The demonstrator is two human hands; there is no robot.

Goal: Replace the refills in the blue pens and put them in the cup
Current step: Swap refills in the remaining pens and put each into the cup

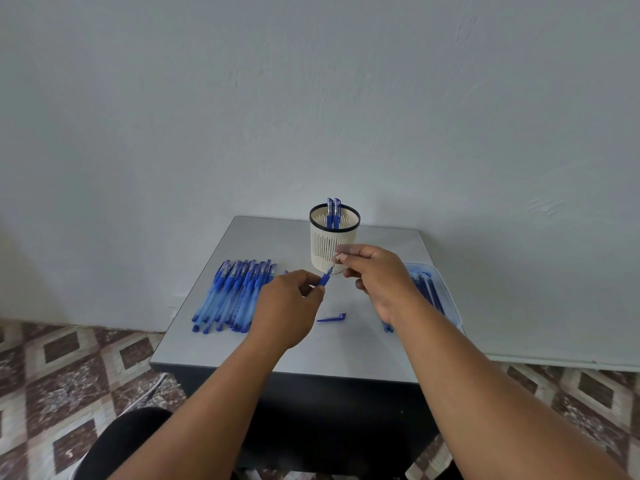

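Slippage is our worry — our left hand [289, 306] grips the pen [325, 279] while our right hand [372, 273] pinches its tip, which could drop onto the table [346, 344].

A grey table [214, 327] stands on patterned floor tiles [69, 368], perhaps marble.

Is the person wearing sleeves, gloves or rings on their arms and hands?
No. Both forearms are bare as far as the picture shows, with no sleeves in view. The left hand and right hand have no gloves, and no rings, watch or bracelets show.
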